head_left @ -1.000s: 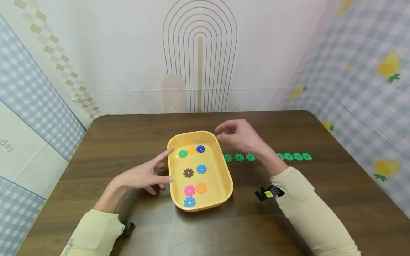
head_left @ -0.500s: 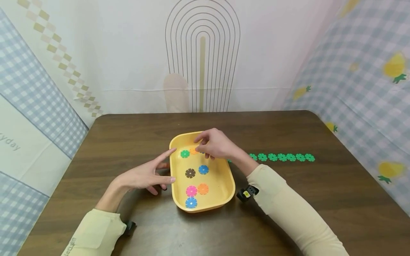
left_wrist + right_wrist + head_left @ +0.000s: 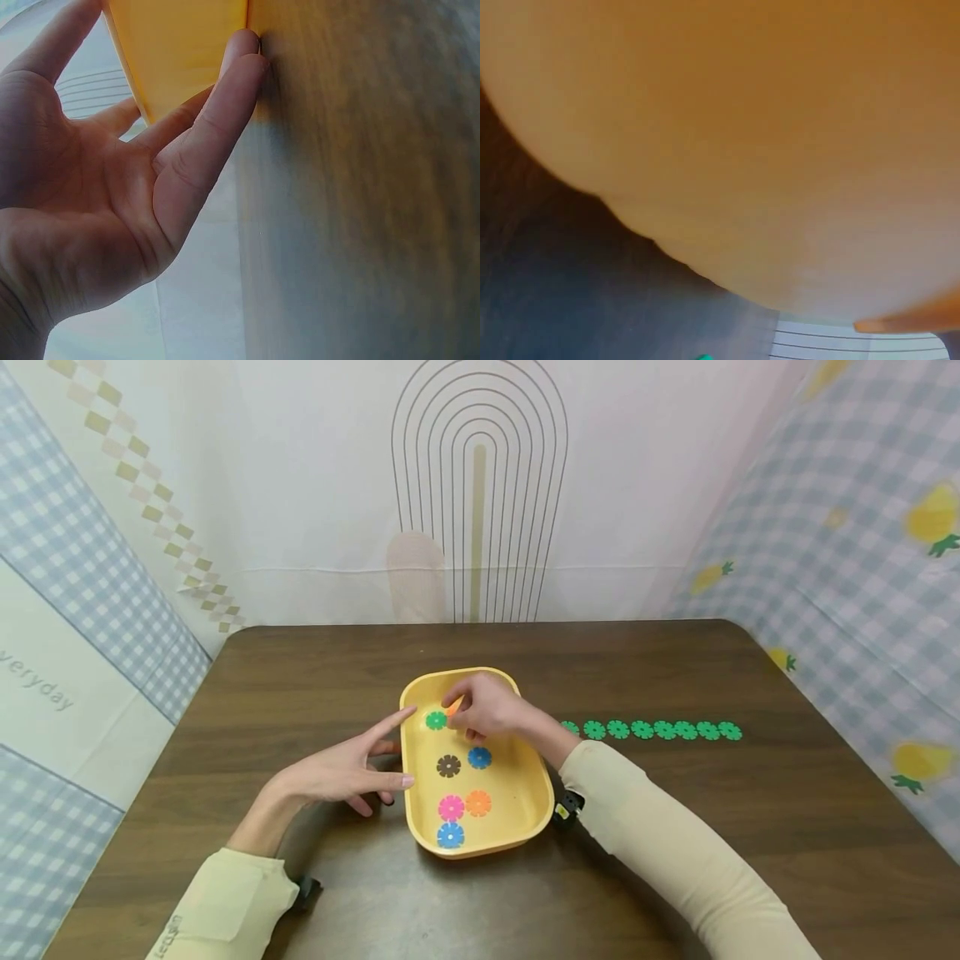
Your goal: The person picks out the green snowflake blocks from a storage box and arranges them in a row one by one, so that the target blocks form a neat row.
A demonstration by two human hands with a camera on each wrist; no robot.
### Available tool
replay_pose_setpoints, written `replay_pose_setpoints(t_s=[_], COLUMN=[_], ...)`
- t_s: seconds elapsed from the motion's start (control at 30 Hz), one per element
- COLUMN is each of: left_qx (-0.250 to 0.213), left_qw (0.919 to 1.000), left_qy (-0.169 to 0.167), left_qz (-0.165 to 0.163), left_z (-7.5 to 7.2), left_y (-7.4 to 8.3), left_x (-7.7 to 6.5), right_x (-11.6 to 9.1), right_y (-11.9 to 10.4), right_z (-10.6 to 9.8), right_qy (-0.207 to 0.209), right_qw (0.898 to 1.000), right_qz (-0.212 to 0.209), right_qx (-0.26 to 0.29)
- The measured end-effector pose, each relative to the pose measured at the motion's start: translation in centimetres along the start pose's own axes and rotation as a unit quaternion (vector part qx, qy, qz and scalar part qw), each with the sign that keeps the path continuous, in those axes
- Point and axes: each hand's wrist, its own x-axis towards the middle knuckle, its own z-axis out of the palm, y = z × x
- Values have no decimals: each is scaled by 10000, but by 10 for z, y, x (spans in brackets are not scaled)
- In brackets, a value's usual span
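A yellow plastic tray (image 3: 517, 777) stands on the table, with flat notched discs in several colours inside. My left hand (image 3: 341, 770) steadies its left side; thumb and forefinger reach the rim, and the left wrist view shows the fingers fairly straight against the wall. Inside the tray's far part is my right hand (image 3: 487, 706), thumb and forefinger bent. A green notched disc (image 3: 436, 720) lies beside those fingertips. Part of an orange notched disc (image 3: 453, 705) shows between thumb and forefinger; whether it is pinched is unclear. The right wrist view is mostly filled by a blurred close surface.
A brown disc (image 3: 448, 766), a blue disc (image 3: 479, 757), a pink disc (image 3: 451, 807), another orange disc (image 3: 478, 803) and a second blue disc (image 3: 450, 836) lie in the tray. Right of it, a row of green discs (image 3: 663, 730) lies on the dark wooden table (image 3: 315, 677).
My right hand has moved left from beyond the tray's right rim to inside it, now near the green and orange discs. The left hand has stayed against the tray.
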Motion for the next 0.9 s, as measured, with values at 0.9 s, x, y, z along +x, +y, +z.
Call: replay_pose_setpoints(t_s=[0.9], left_qx=[-30], left_qw=[10000], left_qy=[-18], left_qz=[90], left_z=[1], left_y=[-1], left_x=[0], right_x=[12], right_y=[13], right_z=[17], right_qy=[176], right_qw=[9898], right_qz=[-121], right_qx=[-1406])
